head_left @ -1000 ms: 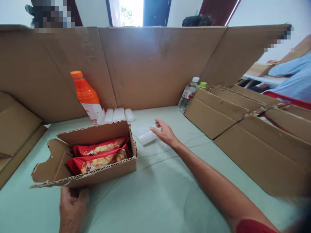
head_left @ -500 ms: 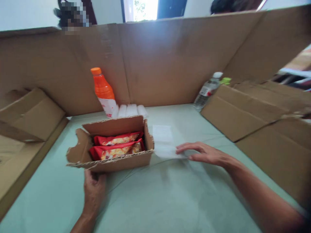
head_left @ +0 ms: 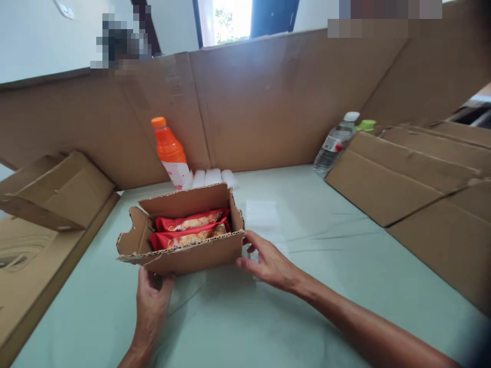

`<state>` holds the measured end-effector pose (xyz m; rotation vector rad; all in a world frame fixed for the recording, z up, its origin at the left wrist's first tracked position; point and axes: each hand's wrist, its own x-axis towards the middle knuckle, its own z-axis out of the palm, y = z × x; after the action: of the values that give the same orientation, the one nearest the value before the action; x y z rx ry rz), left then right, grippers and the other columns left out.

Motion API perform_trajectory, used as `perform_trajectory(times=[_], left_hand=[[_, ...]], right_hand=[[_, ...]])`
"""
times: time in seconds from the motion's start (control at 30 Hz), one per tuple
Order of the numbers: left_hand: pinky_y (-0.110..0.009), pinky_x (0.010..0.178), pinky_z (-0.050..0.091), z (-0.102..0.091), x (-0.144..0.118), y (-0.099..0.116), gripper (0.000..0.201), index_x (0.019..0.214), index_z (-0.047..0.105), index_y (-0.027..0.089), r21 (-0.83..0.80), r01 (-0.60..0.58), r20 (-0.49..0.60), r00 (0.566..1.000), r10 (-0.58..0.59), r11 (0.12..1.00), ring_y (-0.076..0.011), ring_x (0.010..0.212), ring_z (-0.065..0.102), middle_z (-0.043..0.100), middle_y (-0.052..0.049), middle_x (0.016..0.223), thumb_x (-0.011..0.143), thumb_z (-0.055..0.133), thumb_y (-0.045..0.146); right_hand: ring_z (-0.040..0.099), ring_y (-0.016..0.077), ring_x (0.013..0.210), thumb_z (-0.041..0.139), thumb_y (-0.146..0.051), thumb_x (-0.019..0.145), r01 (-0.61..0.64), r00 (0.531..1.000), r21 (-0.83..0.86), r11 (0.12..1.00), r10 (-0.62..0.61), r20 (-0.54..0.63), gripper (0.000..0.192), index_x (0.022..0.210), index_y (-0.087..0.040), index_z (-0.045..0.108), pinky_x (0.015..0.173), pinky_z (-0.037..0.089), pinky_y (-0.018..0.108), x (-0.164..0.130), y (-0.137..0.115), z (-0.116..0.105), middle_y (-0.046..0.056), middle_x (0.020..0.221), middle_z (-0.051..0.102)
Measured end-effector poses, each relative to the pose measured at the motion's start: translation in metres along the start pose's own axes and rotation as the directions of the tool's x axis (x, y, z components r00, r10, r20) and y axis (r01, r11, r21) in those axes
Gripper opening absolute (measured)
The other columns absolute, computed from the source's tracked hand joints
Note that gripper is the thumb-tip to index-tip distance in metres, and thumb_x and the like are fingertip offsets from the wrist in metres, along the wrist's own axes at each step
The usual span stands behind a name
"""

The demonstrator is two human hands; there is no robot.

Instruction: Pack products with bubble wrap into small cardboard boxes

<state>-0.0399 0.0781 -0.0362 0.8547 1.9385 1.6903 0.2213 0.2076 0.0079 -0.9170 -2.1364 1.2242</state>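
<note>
Towards the far left corner of the table (head_left: 230,327), a carton (head_left: 199,259) of red packets (head_left: 194,237) is touched below by the left hand (head_left: 151,306), its grip untellable, and rightward by the loosely spread right hand (head_left: 272,263).

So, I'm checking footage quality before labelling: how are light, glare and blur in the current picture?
Head view: the doorway is overexposed, with bluish glare on the cardboard panel; same view, print on the red packets is too soft to read, a dark blur sits at lower right, and pixelated blocks cover patches near the top.
</note>
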Motion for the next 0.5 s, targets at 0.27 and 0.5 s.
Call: perform_trajectory(times=[0.27, 0.5], left_hand=[[-0.04, 0.105, 0.044, 0.042, 0.053, 0.004, 0.07, 0.127, 0.048, 0.021, -0.01, -0.061, 0.094, 0.994, 0.062, 0.998, -0.0224, 0.111, 0.061, 0.062, -0.007, 0.115, 0.066, 0.078, 0.037], [-0.048, 0.111, 0.043, -0.012, 0.002, -0.017, 0.085, 0.148, 0.04, 0.028, 0.063, 0.045, 0.15, 0.987, -0.054, 0.997, -0.0281, 0.131, 0.055, 0.055, -0.013, 0.143, 0.073, 0.077, 0.04]], right_hand=[[0.065, 0.0263, 0.11, 0.065, -0.022, 0.076, -0.054, 0.976, -0.054, 0.997, 0.041, -0.215, 0.061, 0.136, -0.018, 0.057, 0.089, 0.054, 0.039, 0.04, 0.01, -0.014, 0.012, 0.129, 0.068], [0.064, 0.0242, 0.118, 0.056, -0.02, 0.085, -0.038, 0.987, -0.276, 0.96, -0.007, -0.161, 0.032, 0.114, -0.021, 0.071, 0.083, 0.056, 0.036, -0.03, 0.037, -0.061, 0.009, 0.129, 0.07]])
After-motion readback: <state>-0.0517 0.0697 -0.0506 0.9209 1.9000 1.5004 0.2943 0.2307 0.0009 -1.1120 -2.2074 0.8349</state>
